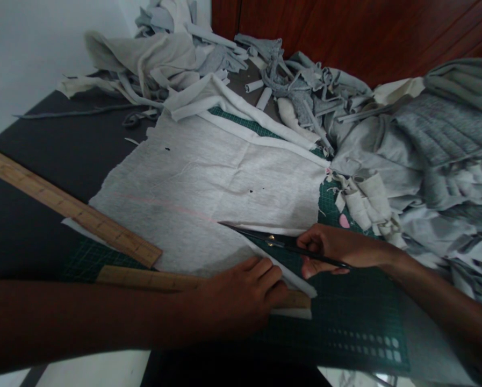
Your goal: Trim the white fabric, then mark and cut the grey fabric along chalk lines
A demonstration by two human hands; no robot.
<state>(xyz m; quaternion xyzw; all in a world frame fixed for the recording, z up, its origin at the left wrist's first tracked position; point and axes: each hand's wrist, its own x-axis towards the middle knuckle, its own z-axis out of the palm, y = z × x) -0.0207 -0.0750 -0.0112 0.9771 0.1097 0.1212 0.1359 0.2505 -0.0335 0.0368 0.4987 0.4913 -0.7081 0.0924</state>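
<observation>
A light grey piece of fabric [208, 177] lies flat, with a faint pink line across it and a few small dark holes. My right hand [325, 250] is closed round the handles of black scissors [271, 240]. Their blades point left, at a cut running into the fabric from its right side, along the pink line. Just below the cut, my left hand [244, 293] has its fingers curled together over the lower strip of fabric, gripping it. Under that hand lies a wooden ruler [144, 278], partly hidden by the forearm.
A green cutting mat [345, 322] lies under the fabric on a dark table [31, 129]. A second wooden ruler [69, 201] slants at left. Grey fabric scraps [168, 59] pile up at the back, and folded cloth [446, 129] at right. A pink chalk piece [344, 221] sits near the scissors.
</observation>
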